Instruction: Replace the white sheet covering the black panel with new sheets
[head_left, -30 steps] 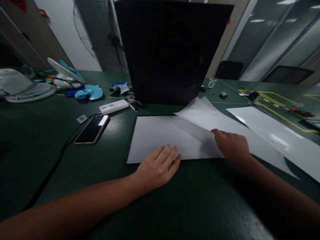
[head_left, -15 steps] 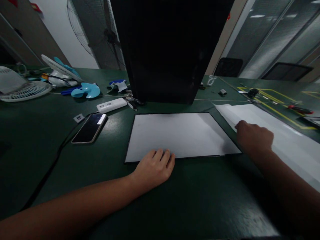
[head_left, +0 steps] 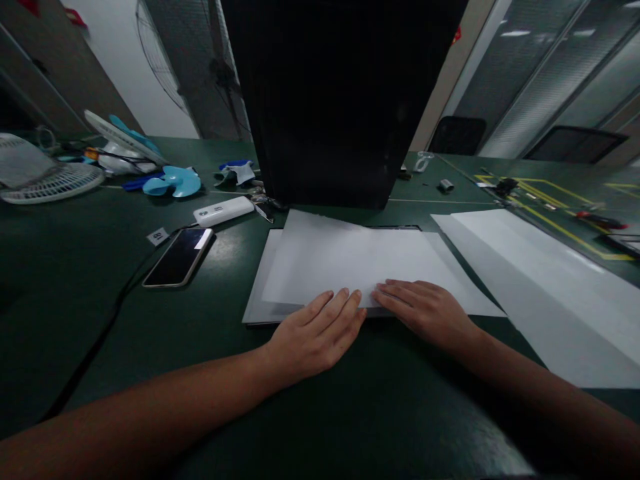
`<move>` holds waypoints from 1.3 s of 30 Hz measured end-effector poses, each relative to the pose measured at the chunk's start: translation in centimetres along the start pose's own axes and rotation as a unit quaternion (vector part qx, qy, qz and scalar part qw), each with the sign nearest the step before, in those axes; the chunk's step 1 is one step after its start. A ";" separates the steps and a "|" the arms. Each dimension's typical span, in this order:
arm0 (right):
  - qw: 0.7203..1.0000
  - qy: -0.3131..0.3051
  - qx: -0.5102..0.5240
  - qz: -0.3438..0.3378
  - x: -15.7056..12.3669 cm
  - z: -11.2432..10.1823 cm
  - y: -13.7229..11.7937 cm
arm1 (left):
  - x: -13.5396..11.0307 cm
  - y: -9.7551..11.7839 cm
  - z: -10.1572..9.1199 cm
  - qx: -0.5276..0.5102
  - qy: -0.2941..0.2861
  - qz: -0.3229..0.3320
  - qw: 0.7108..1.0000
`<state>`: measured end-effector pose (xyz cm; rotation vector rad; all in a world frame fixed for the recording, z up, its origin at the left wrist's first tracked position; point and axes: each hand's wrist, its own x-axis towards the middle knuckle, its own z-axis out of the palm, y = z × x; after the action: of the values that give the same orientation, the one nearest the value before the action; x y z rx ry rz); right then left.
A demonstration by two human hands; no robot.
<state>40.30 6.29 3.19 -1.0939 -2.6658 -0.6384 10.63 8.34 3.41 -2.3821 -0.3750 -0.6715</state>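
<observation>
A thin white sheet [head_left: 340, 260] lies over a flat white panel [head_left: 255, 310] with a black edge. The sheet sits askew: one corner sticks out past the panel's back edge, another past its right side. My left hand [head_left: 320, 333] rests on the near edge, its fingers stretched out over the sheet and panel. Just to its right, my right hand [head_left: 425, 310] lies flat with its fingertips on the sheet, fingers extended and thumb hidden. More white sheets [head_left: 540, 280] lie overlapping to the right of the panel.
A tall black screen-like board [head_left: 345, 107] stands behind the panel. To the left are a phone [head_left: 179, 258], a white power bank [head_left: 223, 211] with a cord, blue fan blades [head_left: 173, 182] and a fan grille [head_left: 60, 183]. A red-handled screwdriver [head_left: 600, 219] lies far right.
My right hand has moved left from the stack at the right to the panel's near edge, bringing a white sheet over the panel. My left hand stays near its place, fingers stretched further.
</observation>
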 end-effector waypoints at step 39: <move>0.856 -0.202 -0.015 0.476 -4.7 1.8 9.7 | -0.3 -6.3 0.4 -0.032 -0.467 -0.380 0.798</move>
<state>50.38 10.35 3.11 -2.4837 -1.9199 -0.2470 7.86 13.39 6.09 -2.4123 -1.8035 0.2894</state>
